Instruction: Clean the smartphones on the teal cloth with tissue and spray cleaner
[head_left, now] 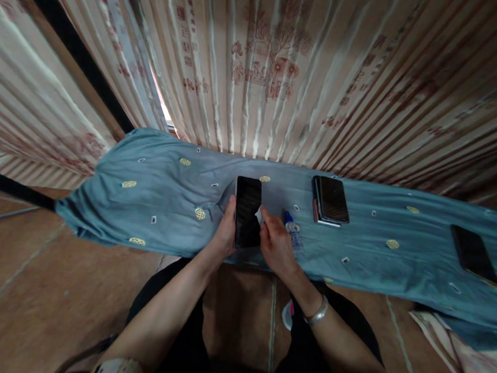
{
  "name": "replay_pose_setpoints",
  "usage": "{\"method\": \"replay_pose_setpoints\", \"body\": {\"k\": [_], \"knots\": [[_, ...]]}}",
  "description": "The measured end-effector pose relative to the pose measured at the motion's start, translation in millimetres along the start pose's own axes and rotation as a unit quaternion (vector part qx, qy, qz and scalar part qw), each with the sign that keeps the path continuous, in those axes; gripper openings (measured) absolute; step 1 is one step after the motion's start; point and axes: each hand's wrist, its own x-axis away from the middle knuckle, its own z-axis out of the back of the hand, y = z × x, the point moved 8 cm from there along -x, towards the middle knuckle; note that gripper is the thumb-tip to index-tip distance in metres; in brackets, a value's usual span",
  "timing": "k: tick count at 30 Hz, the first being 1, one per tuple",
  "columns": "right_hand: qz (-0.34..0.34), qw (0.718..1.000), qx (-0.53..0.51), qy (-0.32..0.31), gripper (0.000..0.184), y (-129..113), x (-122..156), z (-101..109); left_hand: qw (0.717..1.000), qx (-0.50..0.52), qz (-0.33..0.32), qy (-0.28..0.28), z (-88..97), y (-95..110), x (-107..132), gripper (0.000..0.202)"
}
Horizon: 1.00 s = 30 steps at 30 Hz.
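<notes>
A smartphone (247,209) with a dark screen is held upright over the blue cloth. My left hand (226,228) is closed around its left edge. My right hand (276,241) is at the phone's right edge, its fingers pinched on a small white piece (259,213) that lies against the screen; its material is too small to make out. Just right of that hand, a clear bottle with a blue cap (288,217) lies on the cloth, partly hidden by the hand.
A stack of phones (333,200) lies to the right on the blue patterned cloth (369,249). Another dark phone (474,254) rests farther right. A pleated curtain (263,66) hangs behind, and dark bars (70,37) stand at the left.
</notes>
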Motion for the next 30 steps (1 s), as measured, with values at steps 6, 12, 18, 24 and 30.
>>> {"method": "replay_pose_setpoints", "body": {"k": [6,12,18,24,30], "knots": [[0.002,0.999,-0.042,-0.031,0.053,-13.3,13.5,-7.7,0.998,0.049,-0.034,0.031,3.8,21.2,2.1,0.064],[-0.020,0.995,-0.078,-0.066,0.060,-17.0,22.3,-12.3,0.996,0.077,-0.034,0.022,7.0,33.1,-1.9,0.074],[-0.048,0.992,-0.088,-0.073,0.057,-9.9,20.3,-11.8,0.994,0.108,-0.022,0.003,8.9,32.7,-8.9,0.080],[0.006,0.997,-0.047,-0.066,0.042,-9.4,9.4,0.3,0.995,0.101,-0.007,0.013,7.9,27.2,-11.5,0.082],[0.074,0.996,0.028,-0.047,0.038,-26.3,4.8,11.7,0.995,0.095,0.001,0.007,4.3,23.5,-12.5,0.083]]}}
